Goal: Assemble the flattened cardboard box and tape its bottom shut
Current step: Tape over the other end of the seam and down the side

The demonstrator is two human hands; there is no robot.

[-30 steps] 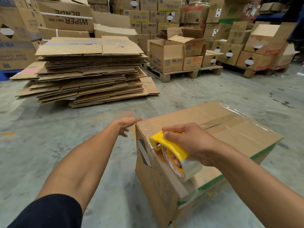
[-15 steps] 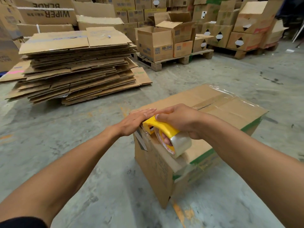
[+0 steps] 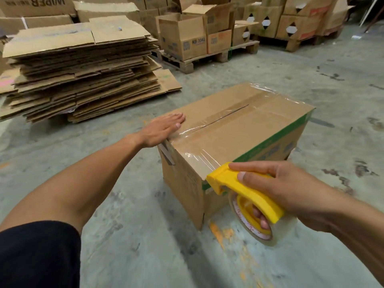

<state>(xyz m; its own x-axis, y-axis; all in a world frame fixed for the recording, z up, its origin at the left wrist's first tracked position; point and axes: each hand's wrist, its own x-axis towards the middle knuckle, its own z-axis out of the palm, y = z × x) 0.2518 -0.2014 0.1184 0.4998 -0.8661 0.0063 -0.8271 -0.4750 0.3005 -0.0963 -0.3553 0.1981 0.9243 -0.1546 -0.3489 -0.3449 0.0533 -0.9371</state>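
Observation:
An assembled brown cardboard box (image 3: pixel 245 129) with a green stripe stands on the concrete floor, its closed flaps facing up. Clear tape runs along the flap seam and along the near edge of the top. My left hand (image 3: pixel 164 129) lies flat and open on the box's near left corner, pressing on the tape. My right hand (image 3: pixel 276 190) grips a yellow tape dispenser (image 3: pixel 247 190) with a clear tape roll. The dispenser sits at the box's near right corner, and a strip of tape stretches from it onto the top.
A tall stack of flattened cardboard (image 3: pixel 81 65) lies on the floor at the left. Behind it and across the back stand open boxes on wooden pallets (image 3: pixel 199 61). Orange paint marks the grey floor in front of the box.
My right hand has pulled the dispenser from the near left corner across to the near right corner, laying tape. My left hand has come down flat on the left corner.

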